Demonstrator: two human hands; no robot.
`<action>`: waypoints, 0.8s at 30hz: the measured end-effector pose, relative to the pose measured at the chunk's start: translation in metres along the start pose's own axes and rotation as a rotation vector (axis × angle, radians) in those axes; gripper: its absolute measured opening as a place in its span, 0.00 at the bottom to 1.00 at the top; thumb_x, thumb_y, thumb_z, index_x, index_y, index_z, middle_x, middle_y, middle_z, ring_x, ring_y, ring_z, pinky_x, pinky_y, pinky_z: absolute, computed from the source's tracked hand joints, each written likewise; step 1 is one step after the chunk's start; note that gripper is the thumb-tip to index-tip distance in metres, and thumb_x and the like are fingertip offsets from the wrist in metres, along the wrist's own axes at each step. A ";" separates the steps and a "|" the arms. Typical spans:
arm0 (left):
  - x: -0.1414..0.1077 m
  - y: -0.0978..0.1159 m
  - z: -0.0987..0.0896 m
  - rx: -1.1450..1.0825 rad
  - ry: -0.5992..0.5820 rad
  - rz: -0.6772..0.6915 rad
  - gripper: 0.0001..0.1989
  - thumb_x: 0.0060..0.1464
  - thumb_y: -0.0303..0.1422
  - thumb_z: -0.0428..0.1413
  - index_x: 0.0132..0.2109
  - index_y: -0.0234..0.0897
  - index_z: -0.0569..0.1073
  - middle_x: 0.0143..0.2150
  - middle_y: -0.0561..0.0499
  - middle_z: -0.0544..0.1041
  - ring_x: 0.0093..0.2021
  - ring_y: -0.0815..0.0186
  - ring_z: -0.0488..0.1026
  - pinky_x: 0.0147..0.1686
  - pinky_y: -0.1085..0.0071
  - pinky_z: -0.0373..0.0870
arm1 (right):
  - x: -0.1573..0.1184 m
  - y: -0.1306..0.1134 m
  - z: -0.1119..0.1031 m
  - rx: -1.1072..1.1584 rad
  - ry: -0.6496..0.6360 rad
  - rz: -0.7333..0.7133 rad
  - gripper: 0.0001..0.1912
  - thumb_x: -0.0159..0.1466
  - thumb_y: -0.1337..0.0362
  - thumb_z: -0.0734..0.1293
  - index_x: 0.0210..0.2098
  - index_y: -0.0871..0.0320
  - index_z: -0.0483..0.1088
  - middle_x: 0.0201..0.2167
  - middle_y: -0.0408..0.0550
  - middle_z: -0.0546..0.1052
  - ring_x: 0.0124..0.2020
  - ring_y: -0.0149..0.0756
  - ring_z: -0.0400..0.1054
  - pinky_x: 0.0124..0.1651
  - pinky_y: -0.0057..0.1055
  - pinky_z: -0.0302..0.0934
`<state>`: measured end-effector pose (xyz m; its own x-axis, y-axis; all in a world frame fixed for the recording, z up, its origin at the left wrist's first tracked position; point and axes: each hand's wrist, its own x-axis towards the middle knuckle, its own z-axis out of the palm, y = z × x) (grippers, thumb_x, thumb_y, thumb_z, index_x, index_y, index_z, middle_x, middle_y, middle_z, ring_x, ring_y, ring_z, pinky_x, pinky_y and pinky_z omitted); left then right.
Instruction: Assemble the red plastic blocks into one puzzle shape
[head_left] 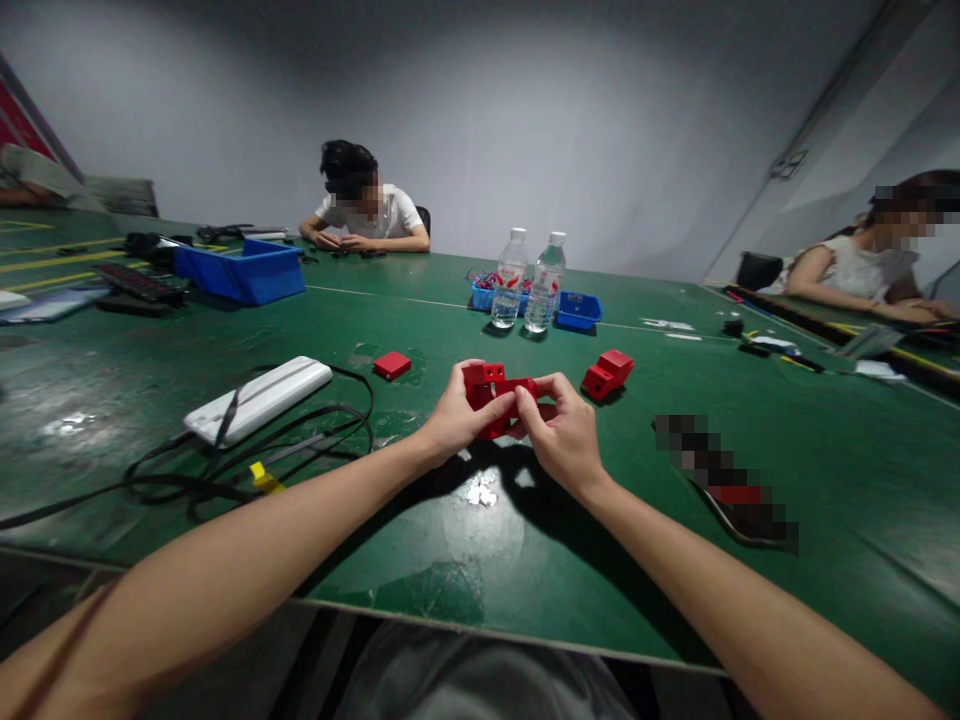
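Just above the green table, my left hand is closed around a red block with small holes in its top. My right hand pinches a red piece against that block; whether the two are joined, I cannot tell. Fingers cover much of both. Beyond my left hand lies a small flat red block. To the right of my right hand rests a larger stepped red block with holes in its near face.
Two water bottles stand behind my hands, by small blue trays. A white power strip and black cable lie left, a blurred-out dark object right. A blue bin sits far left. Two people work across the table.
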<state>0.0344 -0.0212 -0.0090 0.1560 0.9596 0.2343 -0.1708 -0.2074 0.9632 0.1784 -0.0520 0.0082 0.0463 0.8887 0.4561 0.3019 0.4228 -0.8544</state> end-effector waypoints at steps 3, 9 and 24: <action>0.000 0.001 0.000 0.012 0.002 -0.019 0.32 0.45 0.39 0.65 0.52 0.39 0.58 0.48 0.46 0.72 0.46 0.64 0.73 0.50 0.63 0.67 | 0.000 0.000 0.000 0.014 0.001 0.011 0.15 0.60 0.51 0.66 0.33 0.55 0.64 0.30 0.46 0.77 0.21 0.37 0.74 0.19 0.29 0.68; -0.001 0.003 0.001 0.018 0.005 -0.059 0.32 0.45 0.39 0.65 0.51 0.37 0.58 0.49 0.45 0.71 0.47 0.64 0.72 0.51 0.64 0.67 | 0.004 0.000 -0.002 0.022 -0.051 0.018 0.14 0.60 0.52 0.66 0.32 0.56 0.63 0.28 0.45 0.75 0.21 0.37 0.74 0.20 0.29 0.69; 0.004 0.005 0.003 -0.133 0.047 -0.168 0.21 0.53 0.41 0.59 0.48 0.37 0.61 0.42 0.48 0.72 0.35 0.67 0.74 0.34 0.69 0.74 | 0.007 0.008 -0.004 -0.096 -0.050 -0.024 0.13 0.57 0.55 0.68 0.32 0.56 0.63 0.28 0.45 0.76 0.22 0.36 0.73 0.23 0.30 0.69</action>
<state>0.0371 -0.0194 -0.0031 0.1483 0.9870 0.0622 -0.2730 -0.0196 0.9618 0.1847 -0.0435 0.0055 -0.0088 0.8871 0.4615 0.3923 0.4276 -0.8144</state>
